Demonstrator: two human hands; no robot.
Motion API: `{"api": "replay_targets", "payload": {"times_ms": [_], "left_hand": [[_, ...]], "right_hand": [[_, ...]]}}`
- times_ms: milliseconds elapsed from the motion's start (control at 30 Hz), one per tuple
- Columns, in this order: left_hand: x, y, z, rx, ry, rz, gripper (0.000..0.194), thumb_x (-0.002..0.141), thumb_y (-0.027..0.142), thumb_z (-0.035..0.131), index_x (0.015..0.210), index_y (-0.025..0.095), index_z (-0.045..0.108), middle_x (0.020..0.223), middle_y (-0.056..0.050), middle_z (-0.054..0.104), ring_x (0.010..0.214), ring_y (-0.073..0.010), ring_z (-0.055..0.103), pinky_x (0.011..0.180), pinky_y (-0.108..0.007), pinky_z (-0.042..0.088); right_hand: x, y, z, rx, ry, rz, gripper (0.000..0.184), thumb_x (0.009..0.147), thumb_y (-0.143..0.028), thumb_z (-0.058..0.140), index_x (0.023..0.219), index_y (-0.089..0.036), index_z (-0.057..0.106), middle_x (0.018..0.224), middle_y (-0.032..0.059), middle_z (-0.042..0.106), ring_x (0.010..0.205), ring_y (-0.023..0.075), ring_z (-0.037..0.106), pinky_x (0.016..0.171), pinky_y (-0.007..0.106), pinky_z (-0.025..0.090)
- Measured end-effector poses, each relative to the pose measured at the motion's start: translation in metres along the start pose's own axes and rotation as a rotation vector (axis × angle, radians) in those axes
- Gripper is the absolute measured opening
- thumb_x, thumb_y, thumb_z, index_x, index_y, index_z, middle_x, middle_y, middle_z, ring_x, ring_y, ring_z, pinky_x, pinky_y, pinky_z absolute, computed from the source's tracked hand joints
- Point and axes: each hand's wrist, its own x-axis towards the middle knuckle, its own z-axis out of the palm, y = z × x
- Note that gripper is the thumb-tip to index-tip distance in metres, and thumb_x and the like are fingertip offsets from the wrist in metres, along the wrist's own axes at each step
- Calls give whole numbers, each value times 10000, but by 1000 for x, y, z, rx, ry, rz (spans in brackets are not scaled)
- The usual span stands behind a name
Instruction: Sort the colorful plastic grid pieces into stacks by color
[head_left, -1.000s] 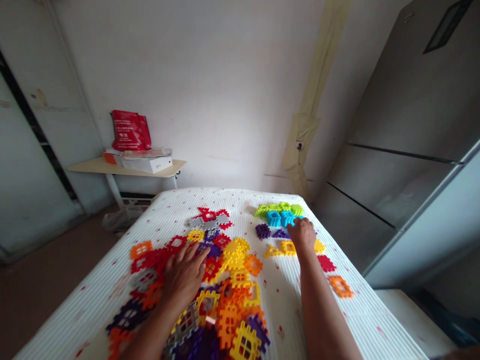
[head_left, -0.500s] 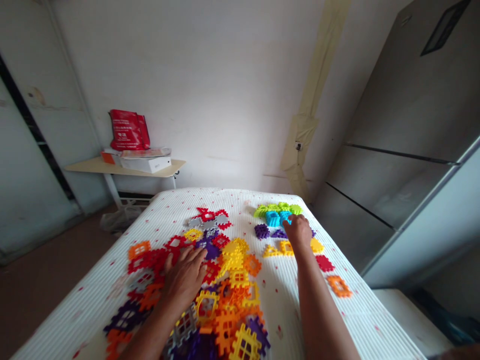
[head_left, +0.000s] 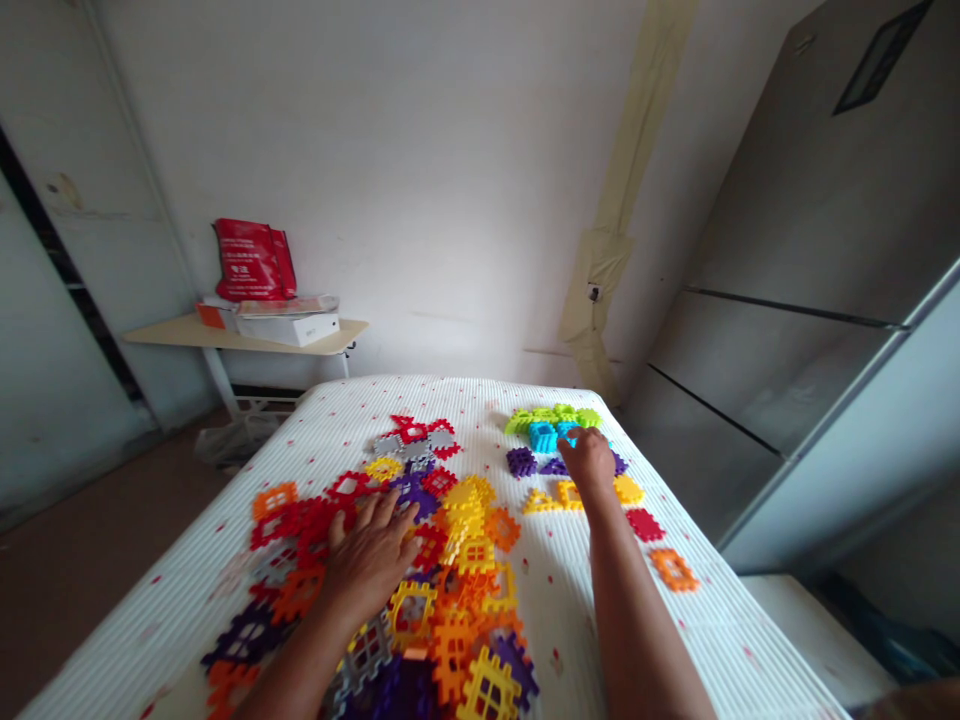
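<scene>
My left hand (head_left: 371,555) lies palm down with fingers spread over a heap of interlocking plastic building pieces. Under and beside it are red pieces (head_left: 311,520), a purple piece (head_left: 412,495) and a stack of yellow pieces (head_left: 465,510). To the right, my right hand (head_left: 589,460) reaches to the row of blue building pieces (head_left: 543,437), its thumb and fingers curled about the right-hand blue ones. The hand partly hides those. Behind them runs a row of green pieces (head_left: 555,415). Purple pieces (head_left: 521,461) and yellow pieces (head_left: 568,494) lie nearer me.
A red piece (head_left: 645,524) and an orange window piece (head_left: 673,569) lie near the right edge of the cloth-covered table (head_left: 360,400). Grey and red pieces (head_left: 416,437) sit farther back. A side desk (head_left: 172,333) holds a red bag (head_left: 253,262). A fridge (head_left: 765,250) stands right.
The view has shifted slightly. My right hand stays at the blue pieces, its fingers moved only a little. My left hand remains spread on the heap, its fingers slightly shifted.
</scene>
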Motion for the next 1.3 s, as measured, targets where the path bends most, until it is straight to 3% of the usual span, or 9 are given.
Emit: {"api": "replay_targets", "payload": {"times_ms": [333,467,567,667,767,967,1100,1200,1300], "left_hand": [[-1,-1,5,-21,86,38,544,824,317,370,1345,177,443,1456,-106,384,1310,-302,357,1029,-632,166],[4,-4,7,-73,246,59,550,814,295,399,1344,156,439,1431,-134,420,1285,-316,395,1027,-623,225],[8,-11,6,-268,409,115,479,819,304,408,1246,132,542,1324,-160,537,1210,-279,494,1024,-486,357],[8,-15,3,-539,513,100,353,817,319,443,1077,186,641,1163,-106,650,1083,-230,592,972,-373,442],[4,-15,-1,-697,516,29,232,796,322,493,917,223,664,992,-54,703,944,-205,648,917,-352,483],[-1,-12,-1,-760,513,-30,373,807,304,494,1163,196,527,943,-64,693,847,-182,666,778,-321,539],[-1,-8,-8,-725,551,90,251,798,270,496,1017,216,607,950,-47,673,832,-172,653,777,-306,528],[-3,-5,-16,-710,577,139,130,787,250,501,837,217,617,891,-37,657,844,-173,636,793,-299,513],[-5,-1,-23,-689,585,175,106,781,201,488,727,222,577,862,-36,641,860,-168,619,808,-293,497]], "right_hand": [[-3,-10,-2,63,-17,-20,276,822,-279,515,1000,-159,689,990,108,641,967,215,567,829,265,399],[-6,-20,0,137,-34,-61,266,815,-274,533,1000,-163,688,1016,99,643,976,205,578,825,254,407],[-10,-31,-1,248,-80,-101,241,801,-241,544,974,-163,693,996,84,667,918,186,612,803,244,418],[-17,-48,-2,415,-188,-174,213,778,-211,562,938,-168,697,913,57,696,844,169,633,742,230,434],[-29,-68,-1,587,-330,-319,188,766,-208,584,912,-166,695,856,39,703,776,153,632,685,221,441],[-60,-103,9,838,-614,-546,163,796,-198,556,874,-195,699,813,-4,686,752,128,598,669,216,441],[-71,-112,15,1094,-808,-502,255,794,-390,597,890,-178,702,806,4,660,754,131,583,681,232,448],[-74,-115,13,1193,-977,-423,416,624,-517,725,841,-164,703,757,-1,640,713,132,573,691,254,449],[-76,-117,8,1178,-1104,-366,509,459,-505,813,815,-160,698,737,-9,633,673,123,568,689,265,457]]}}
